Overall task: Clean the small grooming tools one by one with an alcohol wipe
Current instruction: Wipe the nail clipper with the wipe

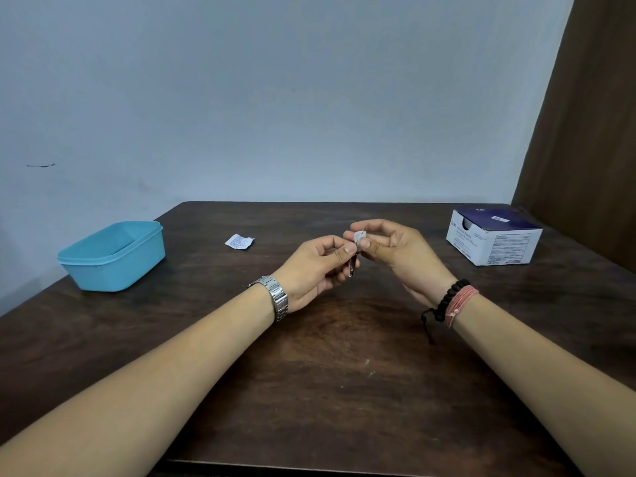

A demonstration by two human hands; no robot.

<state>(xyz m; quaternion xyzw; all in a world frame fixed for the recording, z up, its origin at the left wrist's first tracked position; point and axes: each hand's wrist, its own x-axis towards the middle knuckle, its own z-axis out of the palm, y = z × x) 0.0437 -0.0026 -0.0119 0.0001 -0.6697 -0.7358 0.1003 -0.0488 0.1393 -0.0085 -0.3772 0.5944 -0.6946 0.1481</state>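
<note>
We see dim, even light with soft shadows, wide-angle bowing at the edges, and perhaps slight overall softness.

A light blue plastic tub (pixel 113 256) sits at the left of a dark wooden bench (pixel 327 373), before a pale wall (pixel 275 98) and brown curtain (pixel 592 115).

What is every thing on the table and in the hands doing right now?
left hand: grips a small metal tool.
right hand: pinches a white wipe around the tool's top end.
blue tub: open, no lid, on the table.
wipe wrapper: torn, lying flat.
wipe box: resting at the table's right.
</note>
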